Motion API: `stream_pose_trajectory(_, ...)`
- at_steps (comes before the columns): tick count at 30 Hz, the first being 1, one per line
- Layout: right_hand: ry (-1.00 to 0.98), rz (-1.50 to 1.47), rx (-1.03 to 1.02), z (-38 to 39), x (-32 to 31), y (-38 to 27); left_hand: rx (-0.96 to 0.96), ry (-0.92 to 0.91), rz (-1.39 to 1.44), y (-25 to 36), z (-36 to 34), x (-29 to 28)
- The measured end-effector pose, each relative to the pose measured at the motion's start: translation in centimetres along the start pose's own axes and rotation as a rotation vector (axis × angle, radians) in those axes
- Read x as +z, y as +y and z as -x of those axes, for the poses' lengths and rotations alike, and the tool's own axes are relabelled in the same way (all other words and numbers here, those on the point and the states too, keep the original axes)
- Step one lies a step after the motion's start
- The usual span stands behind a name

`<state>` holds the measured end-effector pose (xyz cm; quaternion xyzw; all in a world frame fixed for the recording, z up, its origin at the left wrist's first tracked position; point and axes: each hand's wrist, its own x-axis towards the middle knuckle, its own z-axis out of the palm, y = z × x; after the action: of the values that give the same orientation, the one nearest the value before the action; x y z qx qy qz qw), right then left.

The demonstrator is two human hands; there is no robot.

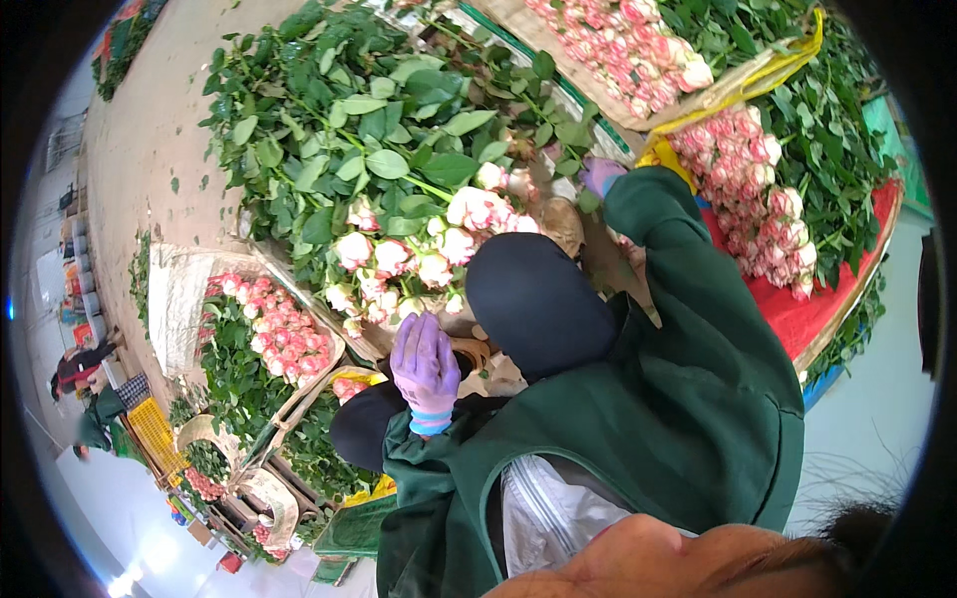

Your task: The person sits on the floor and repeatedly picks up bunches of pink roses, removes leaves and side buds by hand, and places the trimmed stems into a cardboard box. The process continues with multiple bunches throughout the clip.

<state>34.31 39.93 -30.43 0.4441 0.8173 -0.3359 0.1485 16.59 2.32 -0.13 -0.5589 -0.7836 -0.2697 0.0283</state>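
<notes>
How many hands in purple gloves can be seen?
2: the left hand in a purple glove by the pink-white roses; the right hand, partly hidden, farther up.

The left hand [426, 367] wears a matt purple rubbery glove with a striped knit cuff. The jacket [688, 399] is soft, matt green cloth. The roses [419, 259] show velvety petals and glossy leaves; brown paper [179, 299] wraps nearby bunches.

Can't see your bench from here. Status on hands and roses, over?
Left hand, purple glove, at the stem ends of the loose rose bunch. Right hand mostly hidden behind the sleeve, grip unclear. Wrapped rose bundles alongside.
</notes>
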Motion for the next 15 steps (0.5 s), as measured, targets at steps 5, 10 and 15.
stream_pose_trajectory(5,-0.145,0.350,-0.236,-1.6,1.3,4.3,0.043,-0.030,0.015,-0.3,-0.4,1.0)
stream_pose_trajectory(10,-0.290,0.261,-0.235,-0.9,-1.6,0.7,-0.014,-0.041,-0.009,-0.1,0.9,0.8)
stream_pose_trajectory(15,-0.242,0.579,-0.630,-4.0,0.9,6.9,-0.008,-0.076,0.032,-0.7,0.5,1.1)
